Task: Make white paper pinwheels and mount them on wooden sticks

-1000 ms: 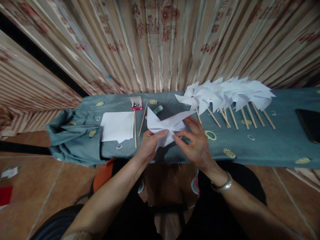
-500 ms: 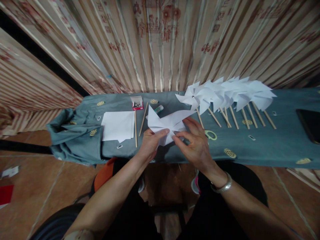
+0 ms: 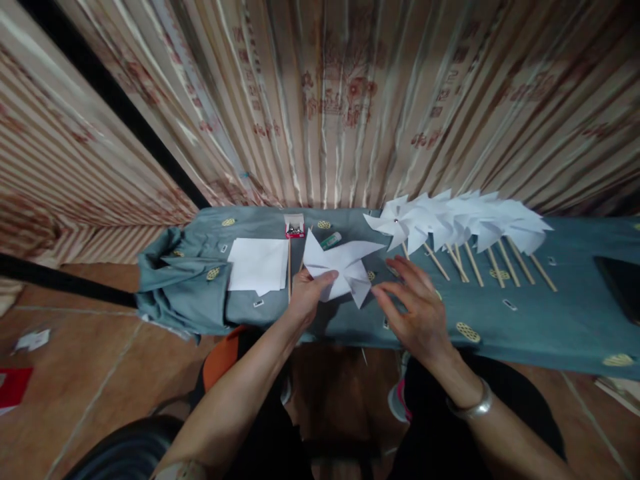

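My left hand (image 3: 309,290) pinches a white paper pinwheel (image 3: 350,265) near its middle, the thumb lying on top. Its folded blades spread out above the cloth, and no stick shows on it. Just to the right, my right hand (image 3: 413,303) is apart from the paper, fingers spread and holding nothing. Behind the pinwheel lies a glue stick (image 3: 331,241), partly covered by a blade. Wooden sticks (image 3: 289,270) lie to the left of it, one of them mostly hidden by the paper and my left hand.
A stack of white paper (image 3: 257,265) lies left on the teal cloth (image 3: 525,320). A small red box (image 3: 295,226) holds shiny metal pins. Several finished pinwheels (image 3: 465,220) on sticks overlap at the back right. A dark flat object (image 3: 620,283) lies at the far right; a curtain (image 3: 340,133) hangs behind.
My right hand has let go of the pinwheel and drawn away to the right, its fingers opening. My left hand keeps its hold. The camera view has shifted, so the table appears lower.
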`<state>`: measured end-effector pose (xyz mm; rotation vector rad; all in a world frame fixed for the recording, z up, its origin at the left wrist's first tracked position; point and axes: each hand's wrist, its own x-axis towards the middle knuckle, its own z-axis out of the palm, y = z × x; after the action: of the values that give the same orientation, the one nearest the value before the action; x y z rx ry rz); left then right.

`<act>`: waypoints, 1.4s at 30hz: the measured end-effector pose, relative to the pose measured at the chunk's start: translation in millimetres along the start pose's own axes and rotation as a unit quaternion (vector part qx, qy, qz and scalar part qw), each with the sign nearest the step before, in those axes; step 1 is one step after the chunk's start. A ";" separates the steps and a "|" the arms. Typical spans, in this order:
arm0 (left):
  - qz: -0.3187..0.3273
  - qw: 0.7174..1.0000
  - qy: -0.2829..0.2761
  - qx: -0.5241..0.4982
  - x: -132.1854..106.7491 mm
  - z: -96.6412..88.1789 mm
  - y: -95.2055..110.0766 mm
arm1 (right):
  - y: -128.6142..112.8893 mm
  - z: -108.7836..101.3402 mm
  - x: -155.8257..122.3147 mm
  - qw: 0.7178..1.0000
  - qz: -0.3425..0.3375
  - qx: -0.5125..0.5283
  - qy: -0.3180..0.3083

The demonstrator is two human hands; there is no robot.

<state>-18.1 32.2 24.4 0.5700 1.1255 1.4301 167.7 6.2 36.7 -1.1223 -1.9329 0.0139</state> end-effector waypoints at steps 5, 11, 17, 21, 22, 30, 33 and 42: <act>0.037 0.998 0.053 -0.003 12.3 -21.6 25.4 | 20.7 8.6 -3.5 0.998 0.064 -0.008 -0.012; 0.098 0.988 0.104 -0.064 29.7 -49.2 65.5 | 24.8 29.2 -12.1 0.994 0.096 0.015 -0.056; 0.131 0.973 0.164 -0.091 39.9 -71.3 91.4 | 21.7 48.1 -15.8 0.990 0.102 0.034 -0.096; 0.143 0.970 0.174 -0.092 43.4 -80.8 99.8 | 18.0 60.1 -11.6 0.987 0.106 0.053 -0.104; 0.146 0.969 0.175 -0.096 44.0 -82.3 101.3 | 16.6 63.0 -8.5 0.987 0.107 0.060 -0.108; 0.146 0.966 0.158 -0.147 47.1 -86.3 112.0 | 8.6 104.3 62.1 0.984 0.043 0.074 -0.157; 0.140 0.963 0.157 -0.167 48.1 -85.3 114.8 | 4.5 135.2 101.0 0.985 -0.001 0.017 -0.170; 0.143 0.961 0.152 -0.181 47.0 -85.3 120.1 | -4.0 203.4 164.3 0.947 -0.067 -0.101 -0.299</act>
<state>-157.8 66.4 81.2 0.2614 1.0072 1.9737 -8.9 198.5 24.0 -1.2086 -2.5978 0.0920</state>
